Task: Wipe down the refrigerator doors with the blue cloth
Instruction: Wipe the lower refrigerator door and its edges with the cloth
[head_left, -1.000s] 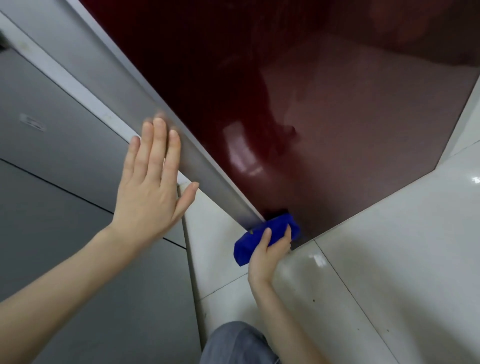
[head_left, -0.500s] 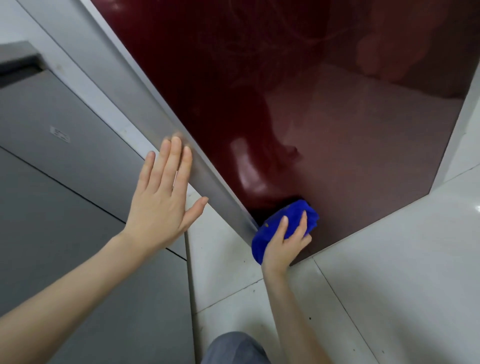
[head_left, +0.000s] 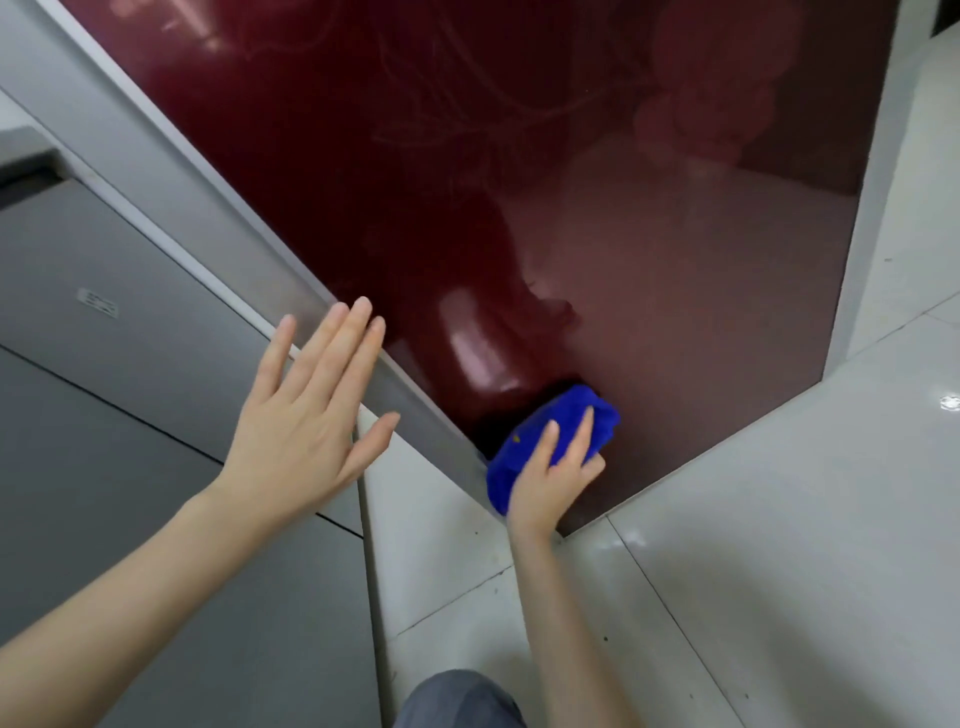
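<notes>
R hand (head_left: 553, 480) gripped bunched bright-blue fabric cloth (head_left: 605, 423), pressing it on glossy dark-red refrigerator door (head_left: 571, 208) just ahead, at bottom corner. L hand (head_left: 306, 421), fingers spread flat, braced door's grey side edge (head_left: 410, 400). Step: wiping low section; next prob. needs firm upward strokes.

Glossy white floor tiles (head_left: 753, 597) meet grey panels (head_left: 78, 415) on the left.

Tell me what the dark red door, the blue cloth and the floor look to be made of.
The dark red door: probably glass or a high-gloss lacquered panel; it gives mirror-like reflections. The blue cloth: soft fuzzy fabric, likely microfibre; it bunches into plump folds. The floor: pale glazed tiles, seemingly ceramic; grout lines and shiny light spots show.
</notes>
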